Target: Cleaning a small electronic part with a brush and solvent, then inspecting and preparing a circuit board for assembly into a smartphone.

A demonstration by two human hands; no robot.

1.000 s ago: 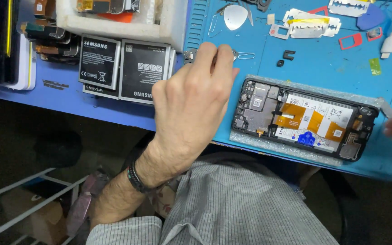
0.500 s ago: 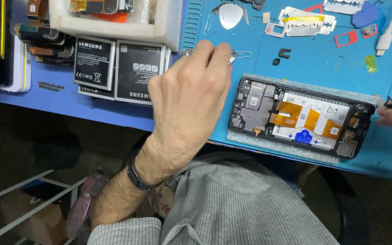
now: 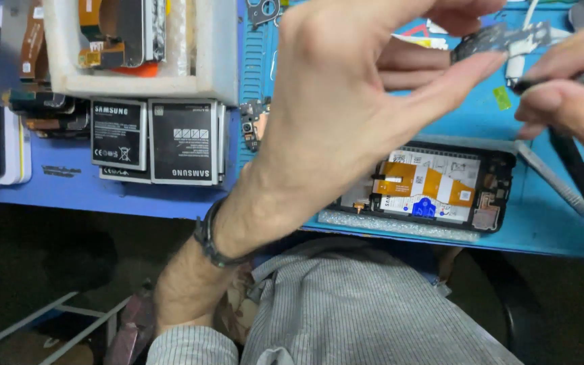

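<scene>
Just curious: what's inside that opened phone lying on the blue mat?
Inside the phone show orange ribbon strips, a white battery face and a blue tab. Its left end is hidden behind the left hand.

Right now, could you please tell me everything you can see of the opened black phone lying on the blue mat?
The opened black phone lies flat, insides up, near the front edge of the blue mat. Its dark frame holds orange flex ribbons, white labelled parts, a blue tab and small metal components. Its left end is hidden behind the left hand, raised above it. No hand visibly touches it.
</scene>
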